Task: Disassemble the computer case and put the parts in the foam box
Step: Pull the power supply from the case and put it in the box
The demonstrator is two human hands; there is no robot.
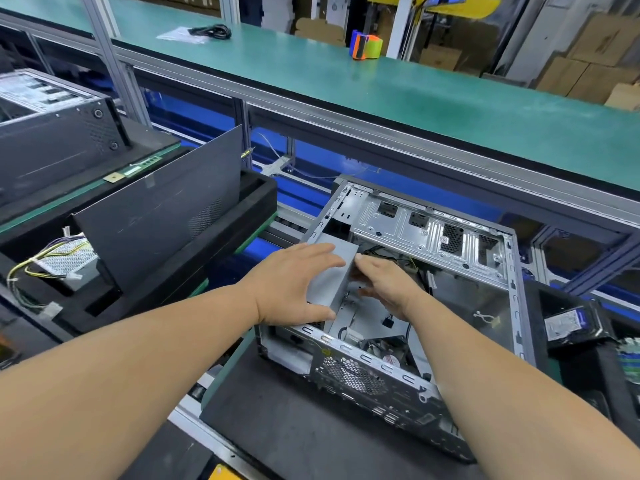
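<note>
Inside open case (433,233) | left hand (294,285) grips power supply (332,271) | right hand (388,289) holds its inner side

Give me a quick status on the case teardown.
Left hand and right hand both on the grey power supply inside the open case. Foam box left, side panel leaning in it.

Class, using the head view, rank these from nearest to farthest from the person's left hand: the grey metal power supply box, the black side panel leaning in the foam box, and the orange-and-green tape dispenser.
1. Grey metal power supply box: under the left hand, inside the case.
2. Black side panel: to the left.
3. Orange-and-green tape dispenser: far back on the green bench.
</note>
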